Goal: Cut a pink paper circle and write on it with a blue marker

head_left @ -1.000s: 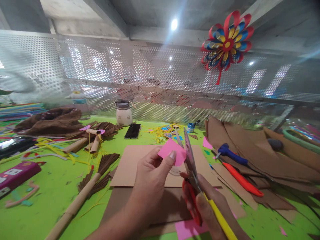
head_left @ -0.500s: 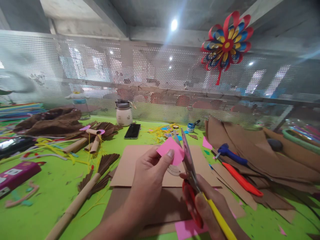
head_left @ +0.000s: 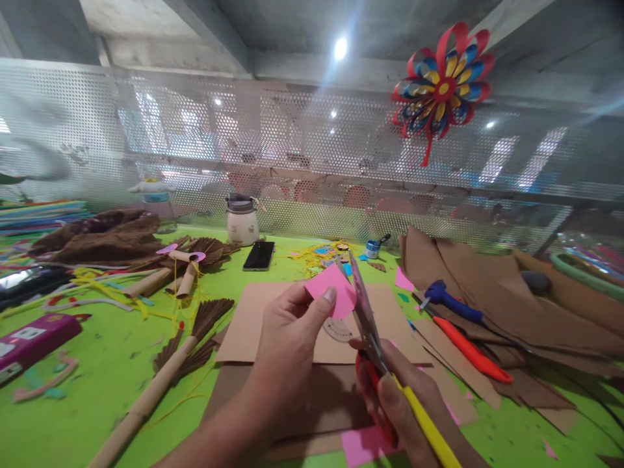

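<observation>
Between thumb and fingers, my left hand point(head_left: 292, 344) pinches a small piece of pink paper point(head_left: 331, 290), its right edge curved. My right hand point(head_left: 407, 396) grips scissors point(head_left: 370, 341) with one red and one yellow handle. The blades point up and away, slightly parted, at the right edge of the pink paper. Beneath both hands lie tan cardboard sheets point(head_left: 253, 325), with a darker brown sheet point(head_left: 244, 390) nearer me. A clear protractor point(head_left: 338, 329) rests on the tan sheet, partly hidden by the paper and hand. Another pink sheet point(head_left: 358, 448) is below my right hand.
Left of my hands lies a rolled-paper stick point(head_left: 160, 380) with pleated brown fans. A phone point(head_left: 258, 256) and a lidded jar point(head_left: 242, 221) stand farther back. On the right are a blue glue gun point(head_left: 451, 302), a red-handled tool point(head_left: 470, 348) and stacked brown paper point(head_left: 487, 286).
The pink paper and my left hand have shifted slightly left and down. The scissor blades have closed a little and tilt slightly more to the left.
</observation>
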The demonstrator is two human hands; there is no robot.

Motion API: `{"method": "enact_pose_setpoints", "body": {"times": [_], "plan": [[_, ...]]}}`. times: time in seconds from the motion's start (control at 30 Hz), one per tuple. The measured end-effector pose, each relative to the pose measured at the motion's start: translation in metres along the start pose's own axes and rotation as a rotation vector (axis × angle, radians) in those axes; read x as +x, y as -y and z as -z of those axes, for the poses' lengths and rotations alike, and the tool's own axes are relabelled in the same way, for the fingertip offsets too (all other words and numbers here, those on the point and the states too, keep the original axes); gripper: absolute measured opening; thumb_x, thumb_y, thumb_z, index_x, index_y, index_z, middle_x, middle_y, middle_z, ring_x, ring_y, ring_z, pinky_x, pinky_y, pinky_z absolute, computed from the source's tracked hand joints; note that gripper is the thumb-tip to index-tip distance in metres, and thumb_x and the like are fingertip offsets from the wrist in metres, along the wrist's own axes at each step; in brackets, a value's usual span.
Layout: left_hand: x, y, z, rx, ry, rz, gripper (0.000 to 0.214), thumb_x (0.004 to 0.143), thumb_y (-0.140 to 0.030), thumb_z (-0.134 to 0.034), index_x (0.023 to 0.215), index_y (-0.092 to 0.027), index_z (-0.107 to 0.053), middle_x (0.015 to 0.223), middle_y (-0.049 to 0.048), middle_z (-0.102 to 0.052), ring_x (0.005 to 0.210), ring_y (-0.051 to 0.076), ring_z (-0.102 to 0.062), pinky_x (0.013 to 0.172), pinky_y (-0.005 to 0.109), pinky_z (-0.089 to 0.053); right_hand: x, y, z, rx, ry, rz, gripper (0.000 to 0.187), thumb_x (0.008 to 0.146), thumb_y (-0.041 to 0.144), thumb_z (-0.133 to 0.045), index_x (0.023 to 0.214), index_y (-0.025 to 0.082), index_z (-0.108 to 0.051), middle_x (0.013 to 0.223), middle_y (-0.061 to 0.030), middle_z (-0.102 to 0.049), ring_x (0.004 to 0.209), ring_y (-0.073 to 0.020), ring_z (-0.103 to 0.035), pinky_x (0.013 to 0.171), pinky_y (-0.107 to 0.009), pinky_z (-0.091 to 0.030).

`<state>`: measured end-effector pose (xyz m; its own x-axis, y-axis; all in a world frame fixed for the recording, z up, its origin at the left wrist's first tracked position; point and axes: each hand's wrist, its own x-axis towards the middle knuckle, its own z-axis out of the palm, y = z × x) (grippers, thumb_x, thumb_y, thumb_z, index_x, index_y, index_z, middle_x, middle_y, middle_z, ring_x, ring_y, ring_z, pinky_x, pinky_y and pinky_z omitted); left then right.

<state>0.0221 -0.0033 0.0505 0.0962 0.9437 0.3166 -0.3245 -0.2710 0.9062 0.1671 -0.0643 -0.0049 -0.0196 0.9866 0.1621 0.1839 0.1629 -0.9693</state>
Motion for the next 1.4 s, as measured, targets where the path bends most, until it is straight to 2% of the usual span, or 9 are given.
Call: {"method": "enact_pose_setpoints", "body": {"times": [0.23, 0.53, 1.03, 1.17, 1.4], "plan": [[-0.003, 0.001, 0.002, 0.077, -0.012, -0.008, 0.013, 0.085, -0.023, -0.067, 0.075, -0.015, -0.070, 0.071, 0.0024, -0.064, 0.070, 0.015, -0.054, 0.072, 0.027, -0.046, 0.002, 0.002, 0.000, 0.034, 0.047, -0.010, 0.072, 0.083, 0.078, -0.043, 0.120, 0.018, -0.058, 0.077, -0.0040, -0.056, 0.061, -0.0140, -0.048, 0.051, -0.026, -0.041], [-0.001, 0.010, 0.004, 0.071, 0.002, 0.022, 0.018, 0.084, -0.032, -0.069, 0.080, -0.015, -0.068, 0.076, 0.0042, -0.066, 0.072, 0.017, -0.056, 0.074, 0.032, -0.048, 0.002, 0.001, 0.001, 0.005, 0.026, -0.044, 0.076, 0.081, 0.081, -0.041, 0.120, 0.018, -0.058, 0.078, -0.0041, -0.055, 0.059, -0.0134, -0.047, 0.049, -0.026, -0.040], [-0.001, -0.003, 0.001, 0.117, 0.006, -0.017, 0.013, 0.086, -0.024, -0.067, 0.080, -0.015, -0.074, 0.073, 0.0029, -0.068, 0.071, 0.015, -0.056, 0.069, 0.025, -0.045, 0.001, -0.001, 0.001, -0.010, 0.015, -0.013, 0.068, 0.084, 0.076, -0.043, 0.117, 0.019, -0.059, 0.076, -0.0031, -0.054, 0.058, -0.0131, -0.046, 0.047, -0.024, -0.036], [-0.001, -0.003, 0.001, 0.110, 0.032, -0.021, 0.016, 0.088, -0.024, -0.064, 0.081, -0.014, -0.074, 0.077, 0.0048, -0.069, 0.072, 0.016, -0.057, 0.071, 0.027, -0.046, 0.001, 0.000, 0.002, -0.014, 0.031, -0.019, 0.067, 0.085, 0.075, -0.044, 0.118, 0.019, -0.059, 0.076, -0.0034, -0.054, 0.056, -0.0125, -0.045, 0.043, -0.022, -0.033], [0.000, 0.000, 0.001, 0.065, 0.002, -0.015, 0.012, 0.085, -0.024, -0.068, 0.080, -0.015, -0.074, 0.071, 0.0018, -0.066, 0.069, 0.014, -0.055, 0.068, 0.025, -0.045, 0.000, -0.003, 0.000, 0.019, 0.010, -0.022, 0.067, 0.085, 0.075, -0.044, 0.118, 0.020, -0.060, 0.075, -0.0030, -0.053, 0.054, -0.0114, -0.044, 0.042, -0.021, -0.034]]}}
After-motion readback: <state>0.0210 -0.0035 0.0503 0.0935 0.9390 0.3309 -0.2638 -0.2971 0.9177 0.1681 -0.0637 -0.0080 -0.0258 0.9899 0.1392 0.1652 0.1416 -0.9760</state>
